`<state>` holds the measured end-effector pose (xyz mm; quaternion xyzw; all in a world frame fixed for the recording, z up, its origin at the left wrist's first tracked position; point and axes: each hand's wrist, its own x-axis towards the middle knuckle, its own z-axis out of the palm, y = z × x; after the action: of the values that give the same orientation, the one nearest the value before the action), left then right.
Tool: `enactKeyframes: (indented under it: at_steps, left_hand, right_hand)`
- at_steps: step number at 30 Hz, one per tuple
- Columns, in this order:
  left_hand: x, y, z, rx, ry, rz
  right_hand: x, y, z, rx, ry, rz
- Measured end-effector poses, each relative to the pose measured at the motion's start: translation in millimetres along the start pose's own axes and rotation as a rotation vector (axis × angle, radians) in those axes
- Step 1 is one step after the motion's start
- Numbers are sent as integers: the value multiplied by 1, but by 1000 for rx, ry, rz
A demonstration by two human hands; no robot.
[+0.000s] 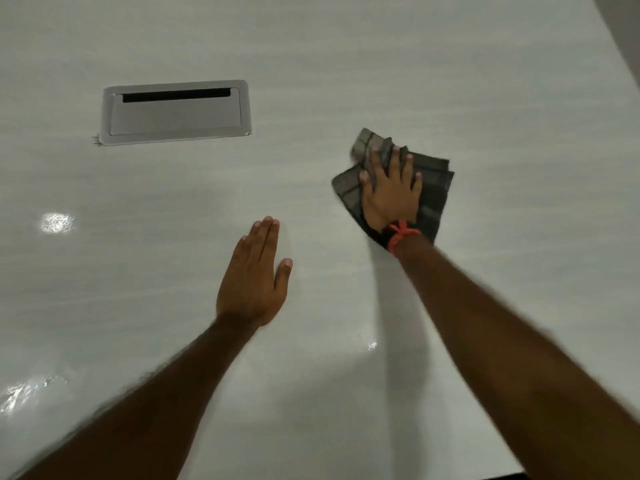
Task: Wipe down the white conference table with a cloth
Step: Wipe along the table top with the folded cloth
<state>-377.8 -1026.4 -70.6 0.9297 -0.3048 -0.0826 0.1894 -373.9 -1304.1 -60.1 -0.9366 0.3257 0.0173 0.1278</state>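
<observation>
Obs: dark grey checked cloth, folded in layers [434, 188], lies flat on the white glossy worktop [346, 64], toward its right edge and well in from the near edge. The grey metal cable hatch [175, 112] is set into the surface well apart from it, on the left.

My right hand [389, 192] lies palm-down on top of the cloth. Its fingers [394, 157] are straight and spread, with the tips reaching toward the cloth's far left corner. Cloth shows past the hand on the right and near sides. A red thread band [401, 233] sits at that wrist.

My left hand [251, 285] is flat on the bare worktop, closer to the near edge. Its fingers [266, 233] are pressed together with the thumb out, and it holds nothing.

Handling, my judgement: the cloth is light, soft and limp. The far left corner is already rumpled, so it will likely bunch or unfold if dragged by an edge. The glossy surface looks slick, so the cloth should slide easily.

Best hold: broad palm pressure over the middle of the folds, fingers fanned to pin the leading layers. No pinch is needed
</observation>
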Motion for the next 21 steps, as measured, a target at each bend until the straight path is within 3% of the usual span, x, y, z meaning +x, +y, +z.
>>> enactKeyframes:
  at_steps: [3, 5, 11, 15, 18, 21]
  left_hand:
    - [1, 0, 0, 8, -7, 5]
    - [1, -1, 0, 10, -11, 5]
    - [0, -1, 2, 24, 11, 3]
    - [1, -2, 2, 26, 2, 7]
    - [1, -1, 2, 19, 1, 6]
    - [1, -2, 2, 6, 0, 2]
  right_hand:
    - [-57, -26, 14, -10, -26, -225]
    - [-92, -5, 13, -3, -72, -363]
    - [-27, 84, -18, -47, 1, -151]
    - [24, 33, -12, -35, 62, -14]
    - [-17, -13, 8, -13, 46, -162]
    - [-90, 1, 13, 18, -27, -333]
